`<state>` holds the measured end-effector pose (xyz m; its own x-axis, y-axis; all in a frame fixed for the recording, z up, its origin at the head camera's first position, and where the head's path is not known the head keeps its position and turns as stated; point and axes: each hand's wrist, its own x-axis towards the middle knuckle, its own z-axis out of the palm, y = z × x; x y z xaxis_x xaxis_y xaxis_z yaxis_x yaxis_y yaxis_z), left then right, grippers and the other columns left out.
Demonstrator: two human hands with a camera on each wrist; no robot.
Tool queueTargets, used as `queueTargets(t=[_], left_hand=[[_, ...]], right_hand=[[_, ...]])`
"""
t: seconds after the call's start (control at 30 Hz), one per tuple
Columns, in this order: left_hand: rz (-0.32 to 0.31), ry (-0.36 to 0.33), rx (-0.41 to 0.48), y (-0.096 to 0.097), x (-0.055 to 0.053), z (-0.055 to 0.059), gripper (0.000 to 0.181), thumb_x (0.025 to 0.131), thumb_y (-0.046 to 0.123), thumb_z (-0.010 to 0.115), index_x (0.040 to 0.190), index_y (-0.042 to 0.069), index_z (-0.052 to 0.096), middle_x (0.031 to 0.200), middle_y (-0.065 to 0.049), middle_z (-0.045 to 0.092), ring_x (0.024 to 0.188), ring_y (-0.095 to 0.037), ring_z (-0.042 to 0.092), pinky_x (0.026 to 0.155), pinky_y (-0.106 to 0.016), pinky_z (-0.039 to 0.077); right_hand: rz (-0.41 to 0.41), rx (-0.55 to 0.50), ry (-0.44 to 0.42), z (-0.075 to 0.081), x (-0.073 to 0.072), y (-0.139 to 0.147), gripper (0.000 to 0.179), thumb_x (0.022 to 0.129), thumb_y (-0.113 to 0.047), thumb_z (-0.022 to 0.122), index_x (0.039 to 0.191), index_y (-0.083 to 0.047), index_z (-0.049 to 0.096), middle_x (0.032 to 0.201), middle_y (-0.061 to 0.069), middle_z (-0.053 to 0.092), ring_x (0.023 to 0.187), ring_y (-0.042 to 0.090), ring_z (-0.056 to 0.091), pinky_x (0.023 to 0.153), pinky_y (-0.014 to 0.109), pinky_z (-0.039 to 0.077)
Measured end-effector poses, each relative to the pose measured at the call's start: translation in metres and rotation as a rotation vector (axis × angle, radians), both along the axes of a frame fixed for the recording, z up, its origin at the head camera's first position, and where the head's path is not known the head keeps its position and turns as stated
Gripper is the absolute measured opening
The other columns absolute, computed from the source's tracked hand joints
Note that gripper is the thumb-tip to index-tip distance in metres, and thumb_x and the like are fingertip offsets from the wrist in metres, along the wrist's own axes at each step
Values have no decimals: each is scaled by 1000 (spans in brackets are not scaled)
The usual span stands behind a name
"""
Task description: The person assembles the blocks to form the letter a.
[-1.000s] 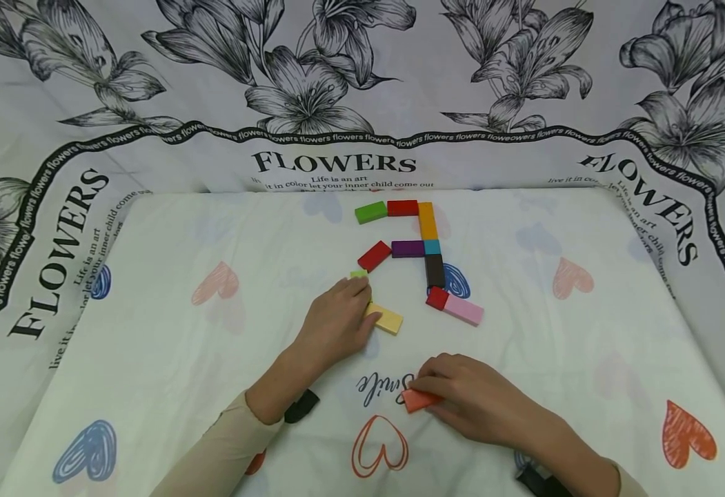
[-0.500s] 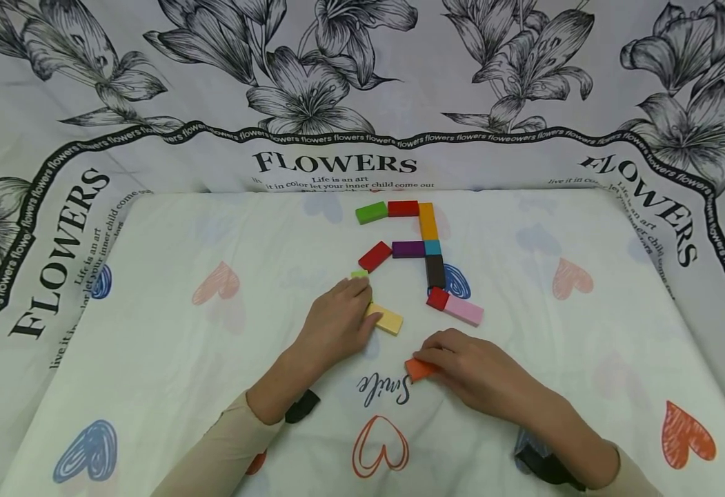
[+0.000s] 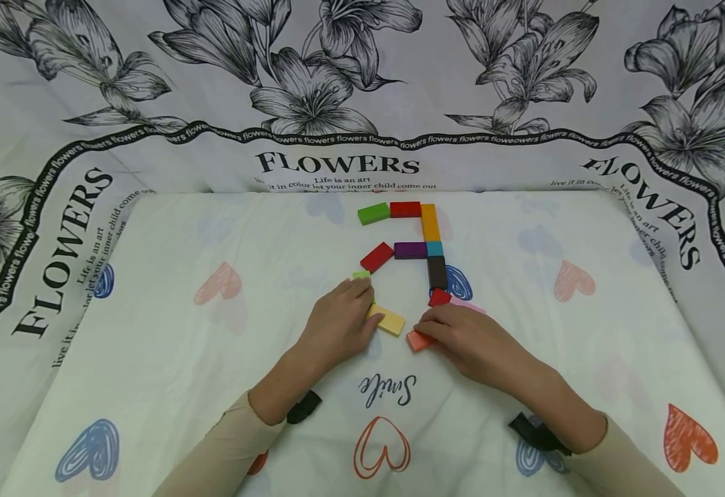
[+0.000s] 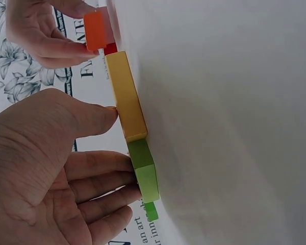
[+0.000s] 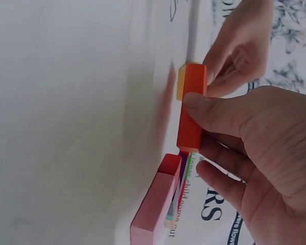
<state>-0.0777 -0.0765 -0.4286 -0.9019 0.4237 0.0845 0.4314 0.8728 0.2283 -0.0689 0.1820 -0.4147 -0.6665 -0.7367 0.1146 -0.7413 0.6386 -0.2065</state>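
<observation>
My right hand pinches an orange block between thumb and fingers; the right wrist view shows the thumb lying along that orange block. My left hand rests by a pale yellow block and a light green block, which it partly covers from above. In the left wrist view the thumb touches the side of the yellow block, while the fingertips touch the green block. Just beyond the right fingers lie a small red block and a partly covered pink block.
Farther back run a black block, a small blue one, a purple block, a red block, an amber block, another red block and a green block. All lie on a white printed cloth.
My right hand has carried the orange block away from me, from beside the "Smile" print to near the yellow and pink blocks. My left hand has stayed in place.
</observation>
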Motion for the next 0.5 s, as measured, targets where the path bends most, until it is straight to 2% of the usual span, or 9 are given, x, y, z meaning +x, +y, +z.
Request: queueTargets(t=[0.3,0.5], left_hand=[[4,6,-12,0,0,0,43,98,32,75,128,2,72,138,-11,69,125,-27,67,119,-39,51],[-6,17,3,-1,-1,-2,40,98,31,75,125,2,72,135,-11,69,122,-27,67,117,-40,52]], right_hand=[[26,38,49,-1,-13,-6,38,82,-8,90,118,-14,79,113,2,75,105,20,72,95,37,64],[57,78,47,2,-18,-10,35,85,-5,86,119,-14,79,116,1,76,111,21,71,103,39,61]])
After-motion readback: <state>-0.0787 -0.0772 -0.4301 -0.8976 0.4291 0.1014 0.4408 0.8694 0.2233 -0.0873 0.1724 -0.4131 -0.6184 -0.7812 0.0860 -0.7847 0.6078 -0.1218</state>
